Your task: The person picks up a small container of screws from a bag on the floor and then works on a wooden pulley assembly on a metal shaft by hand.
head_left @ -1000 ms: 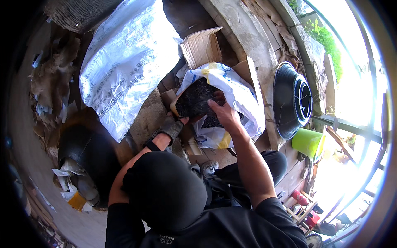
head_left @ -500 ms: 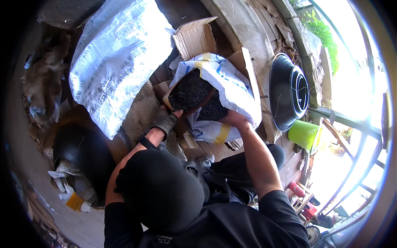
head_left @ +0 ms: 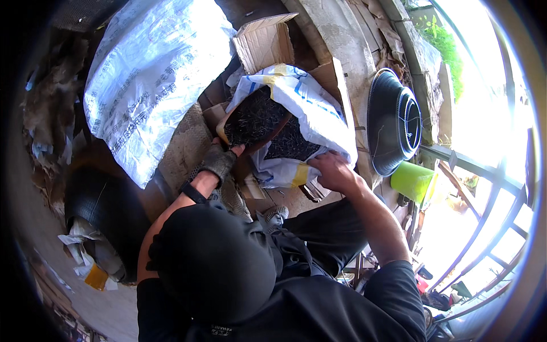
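Observation:
My left hand (head_left: 219, 161), in a grey fingerless glove, is closed on the near rim of a brown-edged container (head_left: 266, 140). The container is tilted and full of thin black pieces that look like nails or short wires. It rests in the mouth of a white woven sack (head_left: 325, 117) with blue and yellow marks. More black pieces (head_left: 293, 142) lie in the sack beside the container. My right hand (head_left: 335, 171) is at the sack's near right edge, its fingers curled on the sack material; the fingertips are partly hidden.
The sack sits in an open cardboard box (head_left: 265, 45). A large white printed sack (head_left: 154, 80) lies at the far left. Black coiled rolls (head_left: 393, 122) and a lime-green bucket (head_left: 411, 181) stand to the right. A black curved roll (head_left: 108, 214) stuffed with paper is at the left.
My right hand has drawn back from inside the sack to its near right edge. My left hand keeps hold of the container. The view has shifted slightly.

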Tool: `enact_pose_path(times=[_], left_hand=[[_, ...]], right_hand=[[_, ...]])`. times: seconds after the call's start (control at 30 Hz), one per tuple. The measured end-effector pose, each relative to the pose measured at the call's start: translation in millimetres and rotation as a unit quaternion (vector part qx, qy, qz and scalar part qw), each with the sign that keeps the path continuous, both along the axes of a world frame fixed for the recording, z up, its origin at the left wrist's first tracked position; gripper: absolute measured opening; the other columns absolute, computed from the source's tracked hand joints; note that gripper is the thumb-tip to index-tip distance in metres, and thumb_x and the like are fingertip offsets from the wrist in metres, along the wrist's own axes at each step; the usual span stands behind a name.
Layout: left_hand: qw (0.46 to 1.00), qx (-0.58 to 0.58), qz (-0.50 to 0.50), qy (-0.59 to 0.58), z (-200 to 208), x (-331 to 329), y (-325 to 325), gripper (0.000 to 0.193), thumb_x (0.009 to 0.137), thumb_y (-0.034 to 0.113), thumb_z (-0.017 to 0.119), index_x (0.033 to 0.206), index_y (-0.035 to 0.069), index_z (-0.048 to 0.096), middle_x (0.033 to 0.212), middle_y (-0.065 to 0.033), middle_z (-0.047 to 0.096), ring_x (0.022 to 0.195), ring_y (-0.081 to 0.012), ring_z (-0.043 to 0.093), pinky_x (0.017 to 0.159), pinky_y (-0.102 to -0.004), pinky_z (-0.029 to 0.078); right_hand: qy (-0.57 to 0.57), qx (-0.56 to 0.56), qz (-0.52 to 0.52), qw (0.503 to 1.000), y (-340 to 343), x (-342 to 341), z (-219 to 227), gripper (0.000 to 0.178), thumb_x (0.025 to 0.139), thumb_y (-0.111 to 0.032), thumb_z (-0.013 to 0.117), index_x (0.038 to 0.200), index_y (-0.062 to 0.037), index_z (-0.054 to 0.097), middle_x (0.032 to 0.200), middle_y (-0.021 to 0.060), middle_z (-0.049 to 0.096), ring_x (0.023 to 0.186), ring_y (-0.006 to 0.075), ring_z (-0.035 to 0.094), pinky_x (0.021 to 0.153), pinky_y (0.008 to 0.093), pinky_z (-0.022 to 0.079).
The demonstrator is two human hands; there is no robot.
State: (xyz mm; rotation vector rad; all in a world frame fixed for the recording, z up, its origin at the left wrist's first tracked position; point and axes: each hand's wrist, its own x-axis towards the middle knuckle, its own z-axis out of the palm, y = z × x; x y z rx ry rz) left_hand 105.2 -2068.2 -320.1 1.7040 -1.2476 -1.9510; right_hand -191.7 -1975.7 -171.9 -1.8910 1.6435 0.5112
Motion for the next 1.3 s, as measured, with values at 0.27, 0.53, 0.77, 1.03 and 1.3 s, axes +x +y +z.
enact_pose_path(times=[0.27,0.53,0.77,1.03,1.3], left_hand=[[1.0,0.016,-0.014,-0.007,-15,-3,-1,0.08,0.076,0.042,0.08,0.13,-0.005,0.046,0.119,-0.022,0.063,0.112,-0.0316,0.06,0.094,-0.039,0.046],[0.999,-0.007,-0.026,-0.026,-32,-3,3,0.08,0.077,0.042,0.079,0.132,-0.005,0.047,0.121,-0.0225,0.062,0.114,-0.0336,0.059,0.096,-0.0399,0.046],[0.999,-0.003,0.011,0.037,-34,5,1,0.069,0.079,0.035,0.078,0.13,-0.002,0.051,0.119,-0.0171,0.063,0.111,-0.028,0.06,0.094,-0.0384,0.046],[0.999,-0.003,0.019,0.041,-31,2,6,0.063,0.08,0.032,0.077,0.129,0.0,0.054,0.118,-0.0141,0.064,0.109,-0.0249,0.06,0.093,-0.0377,0.046],[0.998,-0.019,0.009,-0.052,-4,-18,2,0.063,0.08,0.032,0.077,0.129,0.0,0.054,0.118,-0.0145,0.064,0.11,-0.0251,0.06,0.093,-0.0377,0.046]], right_hand=[[-0.108,-0.157,0.004,0.982,-36,29,1,0.004,0.075,-0.005,0.059,0.074,-0.0088,0.058,0.076,0.008,0.06,0.082,0.0296,0.061,0.075,0.0419,0.046],[-0.105,-0.252,-0.061,0.96,3,33,16,0.015,0.059,0.002,0.062,0.069,-0.0071,0.058,0.067,0.0081,0.055,0.071,0.03,0.061,0.062,0.0414,0.049],[-0.23,-0.214,0.07,0.947,-44,101,63,0.014,0.063,-0.006,0.064,0.071,-0.0094,0.054,0.069,0.0045,0.053,0.069,0.0239,0.058,0.063,0.0384,0.045],[0.006,0.168,-0.03,0.985,3,40,48,0.024,0.074,-0.01,0.067,0.097,-0.0018,0.067,0.096,0.0167,0.067,0.099,0.0338,0.064,0.085,0.0459,0.05],[-0.15,0.066,-0.317,0.934,-52,42,-7,0.044,0.087,-0.026,0.066,0.125,-0.0044,0.061,0.117,0.0216,0.064,0.11,0.0337,0.062,0.099,0.0431,0.046]])
